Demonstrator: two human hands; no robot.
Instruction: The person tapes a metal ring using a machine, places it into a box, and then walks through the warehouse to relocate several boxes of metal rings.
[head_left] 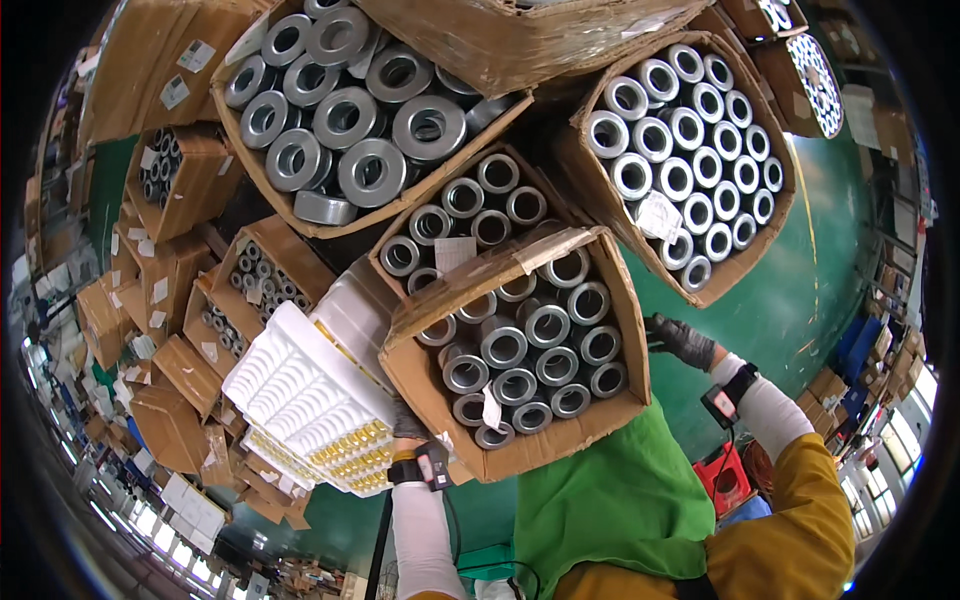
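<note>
Close in front of me is an open cardboard box packed with grey metal tubes standing on end. A scrap of white paper lies among them. My left hand, in a dark glove, is at the box's left wall, beside a white foam tray holding rows of brass-coloured parts. Its fingers are mostly hidden between tray and box. On the other side, my right hand, gloved too, is beside the right wall with its fingers apart and pointing at the cardboard; whether they touch it I cannot tell.
Behind stand a box of large metal rings, a box of tubes with a paper slip, and another tube box at the right. More cartons are stacked at the left. A red plastic item is by my right elbow.
</note>
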